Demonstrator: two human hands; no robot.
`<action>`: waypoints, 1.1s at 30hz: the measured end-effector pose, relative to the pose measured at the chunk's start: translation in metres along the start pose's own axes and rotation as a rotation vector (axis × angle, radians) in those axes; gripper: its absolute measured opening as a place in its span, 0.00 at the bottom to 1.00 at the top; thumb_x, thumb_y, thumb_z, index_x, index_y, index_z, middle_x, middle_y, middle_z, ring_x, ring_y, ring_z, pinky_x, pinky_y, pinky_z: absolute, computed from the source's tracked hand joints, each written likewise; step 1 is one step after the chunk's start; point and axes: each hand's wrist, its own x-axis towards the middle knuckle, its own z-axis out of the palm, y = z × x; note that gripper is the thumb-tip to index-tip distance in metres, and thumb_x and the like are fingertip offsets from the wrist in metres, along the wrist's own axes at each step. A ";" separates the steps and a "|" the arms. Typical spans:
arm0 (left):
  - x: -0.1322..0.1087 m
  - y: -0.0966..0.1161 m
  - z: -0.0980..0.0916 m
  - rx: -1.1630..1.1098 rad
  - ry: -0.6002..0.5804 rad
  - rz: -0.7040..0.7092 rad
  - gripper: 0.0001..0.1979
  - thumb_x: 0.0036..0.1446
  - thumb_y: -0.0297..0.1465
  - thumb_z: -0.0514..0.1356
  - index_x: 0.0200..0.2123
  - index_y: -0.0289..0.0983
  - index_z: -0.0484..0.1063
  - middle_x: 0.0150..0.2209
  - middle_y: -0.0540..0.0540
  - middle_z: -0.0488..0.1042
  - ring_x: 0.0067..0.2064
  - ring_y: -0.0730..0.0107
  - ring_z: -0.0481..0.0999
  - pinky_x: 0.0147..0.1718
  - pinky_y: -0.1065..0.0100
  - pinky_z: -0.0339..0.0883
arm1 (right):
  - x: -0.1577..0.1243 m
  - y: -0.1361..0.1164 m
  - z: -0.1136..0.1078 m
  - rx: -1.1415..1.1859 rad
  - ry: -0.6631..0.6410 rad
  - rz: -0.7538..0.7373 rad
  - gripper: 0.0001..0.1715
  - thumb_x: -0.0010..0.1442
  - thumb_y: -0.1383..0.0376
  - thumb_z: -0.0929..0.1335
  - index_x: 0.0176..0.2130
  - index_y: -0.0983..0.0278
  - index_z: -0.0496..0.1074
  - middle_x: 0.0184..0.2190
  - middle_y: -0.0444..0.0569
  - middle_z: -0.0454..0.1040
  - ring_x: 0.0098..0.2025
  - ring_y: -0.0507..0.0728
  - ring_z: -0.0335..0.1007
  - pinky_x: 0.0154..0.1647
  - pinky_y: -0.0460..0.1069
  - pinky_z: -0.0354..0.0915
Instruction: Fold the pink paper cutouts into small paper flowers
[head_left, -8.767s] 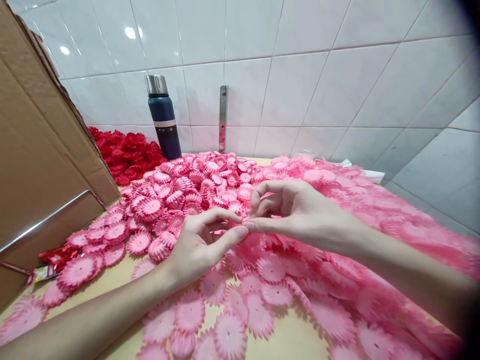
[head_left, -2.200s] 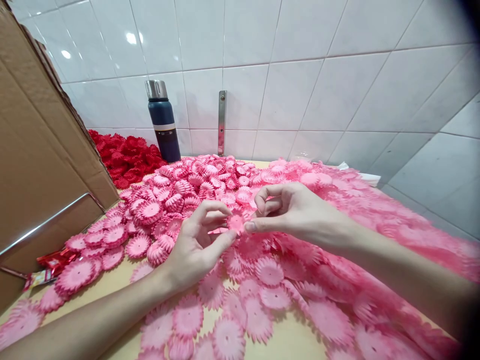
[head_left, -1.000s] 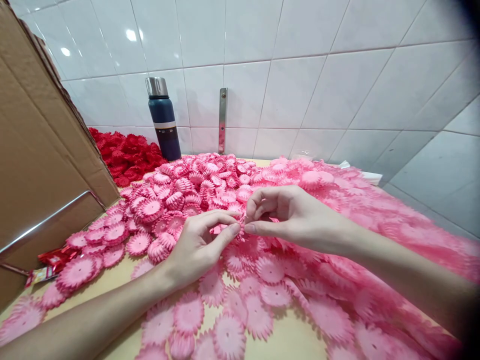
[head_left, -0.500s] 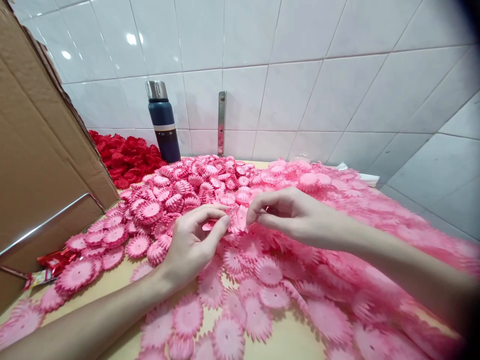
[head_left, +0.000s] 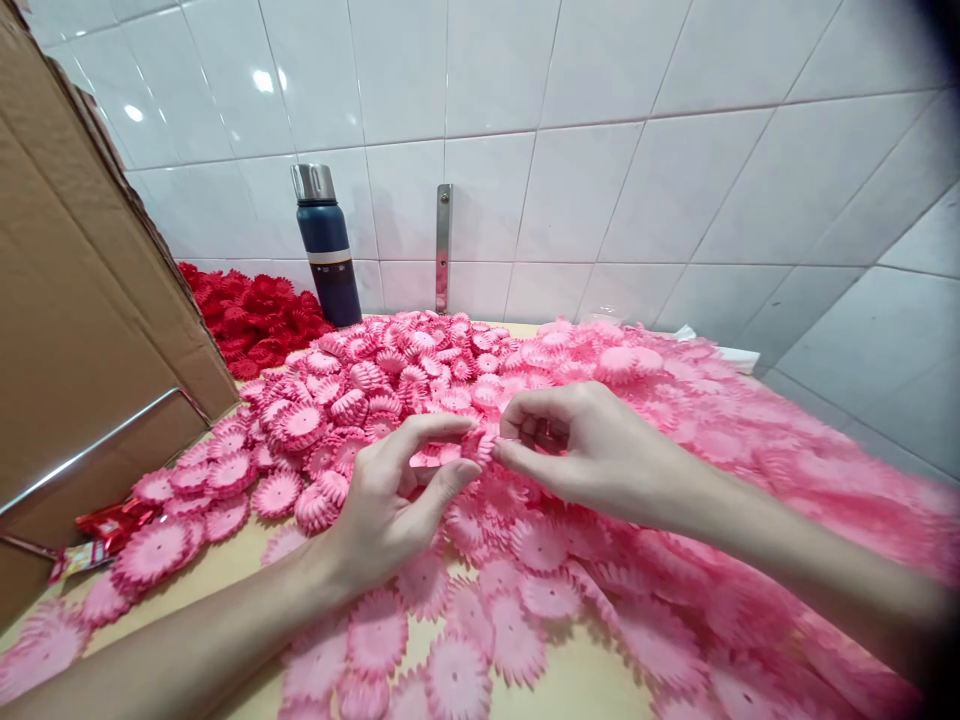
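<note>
Between my two hands is a small pink fabric flower piece (head_left: pixel 480 445) with a frilled edge. My left hand (head_left: pixel 401 490) pinches it from the left with thumb and fingers. From the other side, the thumb and fingertips of my right hand (head_left: pixel 574 440) close on its right edge. Behind and below the hands spread many loose pink flower pieces (head_left: pixel 457 672), round and flat with notched rims and a small dark centre hole. A heap of thicker, curled pink pieces (head_left: pixel 300 424) lies beyond my left hand.
A dark blue bottle (head_left: pixel 330 255) stands at the back beside a pile of red flower pieces (head_left: pixel 259 318). A cardboard box (head_left: pixel 90 260) rises on the left, near a red wrapper (head_left: pixel 116 522). A metal strip (head_left: pixel 443 250) is fixed along the tiled wall (head_left: pixel 600 70).
My left hand has shifted slightly right, and its fingertips are nearer the right hand. The flower piece between them now looks more gathered and edge-on.
</note>
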 end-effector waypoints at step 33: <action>0.002 -0.002 -0.001 -0.089 0.094 -0.100 0.20 0.51 0.24 0.66 0.49 0.38 0.75 0.42 0.46 0.81 0.39 0.64 0.82 0.42 0.65 0.80 | 0.006 0.014 -0.014 0.058 0.210 0.096 0.11 0.55 0.58 0.69 0.28 0.62 0.66 0.34 0.51 0.75 0.35 0.59 0.71 0.32 0.53 0.65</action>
